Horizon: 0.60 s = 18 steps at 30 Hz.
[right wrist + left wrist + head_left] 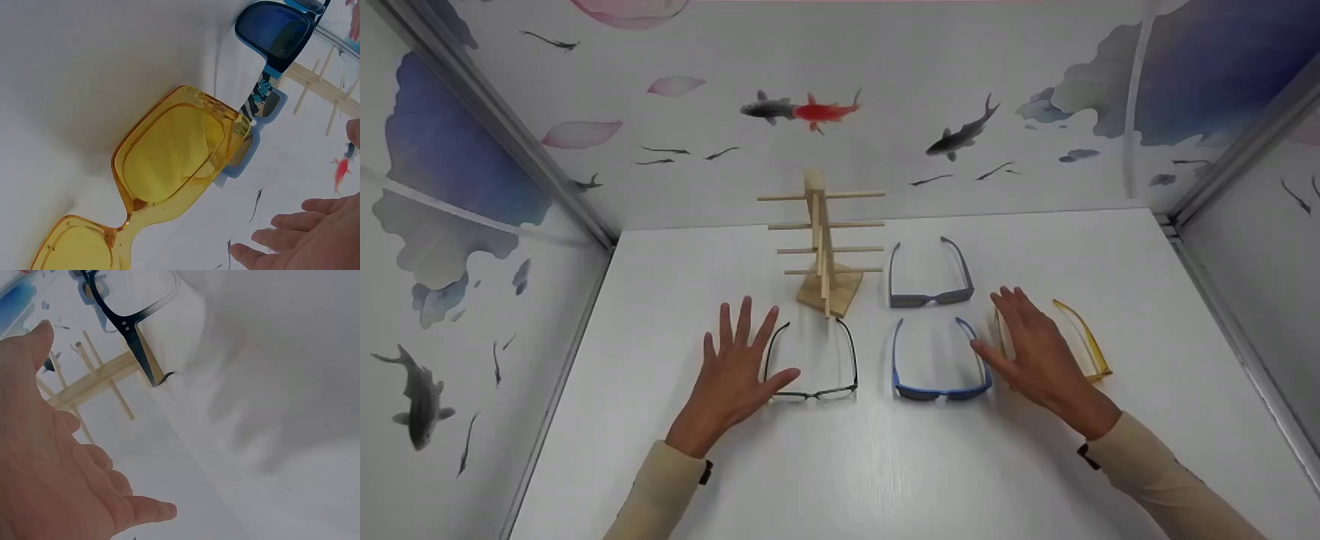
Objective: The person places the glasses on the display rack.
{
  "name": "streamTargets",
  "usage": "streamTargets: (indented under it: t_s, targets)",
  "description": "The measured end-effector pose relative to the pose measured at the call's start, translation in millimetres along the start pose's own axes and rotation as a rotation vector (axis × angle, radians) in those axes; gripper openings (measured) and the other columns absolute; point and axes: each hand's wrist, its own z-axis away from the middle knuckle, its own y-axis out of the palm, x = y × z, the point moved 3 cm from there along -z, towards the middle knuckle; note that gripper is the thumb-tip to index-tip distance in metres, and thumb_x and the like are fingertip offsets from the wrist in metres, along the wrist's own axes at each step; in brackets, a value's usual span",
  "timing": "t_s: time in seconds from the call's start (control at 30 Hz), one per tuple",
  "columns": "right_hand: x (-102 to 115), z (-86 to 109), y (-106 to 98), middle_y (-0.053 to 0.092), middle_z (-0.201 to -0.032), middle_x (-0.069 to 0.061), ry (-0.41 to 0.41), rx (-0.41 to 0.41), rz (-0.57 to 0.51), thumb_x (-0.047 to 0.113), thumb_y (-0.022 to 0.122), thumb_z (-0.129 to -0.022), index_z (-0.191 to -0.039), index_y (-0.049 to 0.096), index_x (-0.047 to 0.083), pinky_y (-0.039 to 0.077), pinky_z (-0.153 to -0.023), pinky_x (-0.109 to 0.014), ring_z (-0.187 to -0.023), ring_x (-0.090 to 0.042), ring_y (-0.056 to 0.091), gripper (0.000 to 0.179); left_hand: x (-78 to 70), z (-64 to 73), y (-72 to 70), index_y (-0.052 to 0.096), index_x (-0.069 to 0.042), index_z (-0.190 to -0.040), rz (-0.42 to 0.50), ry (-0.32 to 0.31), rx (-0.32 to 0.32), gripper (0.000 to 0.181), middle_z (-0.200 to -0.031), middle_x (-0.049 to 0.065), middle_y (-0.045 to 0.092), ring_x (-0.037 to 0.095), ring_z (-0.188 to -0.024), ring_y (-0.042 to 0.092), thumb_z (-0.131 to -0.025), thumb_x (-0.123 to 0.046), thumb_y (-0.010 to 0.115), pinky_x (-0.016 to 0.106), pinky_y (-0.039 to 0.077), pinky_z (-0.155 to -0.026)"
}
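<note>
My left hand [725, 382] is spread with straight fingers at the left side of the black-framed glasses [814, 394]; its thumb reaches over their left lens area. My right hand [1035, 352] hovers with extended fingers over the left part of the yellow glasses [1099, 367], hiding much of them. Left of that hand lie blue-framed sunglasses [941, 394], close to its thumb tip. Behind them are grey-framed sunglasses [931, 299]. All have their temples unfolded toward the back. In the right wrist view the yellow glasses [169, 152] appear large, apart from the fingers. Neither hand holds anything.
A wooden rack [825, 277] with several pegs on each side stands at the back middle of the white table [840, 472]. Panels printed with fish [825, 112] rise behind the table and along its left and right sides.
</note>
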Motion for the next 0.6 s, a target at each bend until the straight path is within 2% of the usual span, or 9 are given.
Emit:
streamTargets:
  t_s: [0.13, 0.37, 0.6]
  targets:
    - [5.8, 0.9, 3.3, 0.045, -0.166, -0.029, -0.011, -0.026, -0.028, 0.036, 0.078, -0.104, -0.161, 0.047, -0.001, 0.034, -0.121, -0.075, -0.157, -0.05, 0.037, 0.075, 2.4, 2.7, 1.1, 0.028, -0.024, -0.177, 0.044, -0.001, 0.003, 0.096, -0.183, 0.022, 0.008, 0.053, -0.167, 0.0, -0.1, -0.067, 0.068, 0.083, 0.018, -0.123]
    - [15.4, 0.3, 10.5, 0.052, -0.16, -0.028, -0.03, -0.028, -0.088, 0.033, 0.077, -0.106, -0.155, 0.055, -0.003, 0.041, -0.121, -0.068, -0.152, -0.045, 0.046, 0.065, 11.3, 10.3, 6.2, 0.037, -0.019, -0.173, 0.147, -0.017, -0.008, 0.085, -0.179, 0.024, 0.026, 0.05, -0.166, 0.018, -0.104, -0.055, 0.072, 0.077, 0.021, -0.127]
    - [24.7, 0.7, 18.4, 0.059, -0.154, -0.024, -0.051, -0.03, -0.137, 0.027, 0.078, -0.105, -0.152, 0.06, -0.001, 0.042, -0.121, -0.065, -0.146, -0.043, 0.053, 0.057, 17.5, 19.7, 10.5, 0.05, -0.01, -0.166, 0.242, -0.049, -0.06, 0.074, -0.17, 0.02, 0.046, 0.043, -0.161, 0.037, -0.105, -0.045, 0.075, 0.067, 0.034, -0.126]
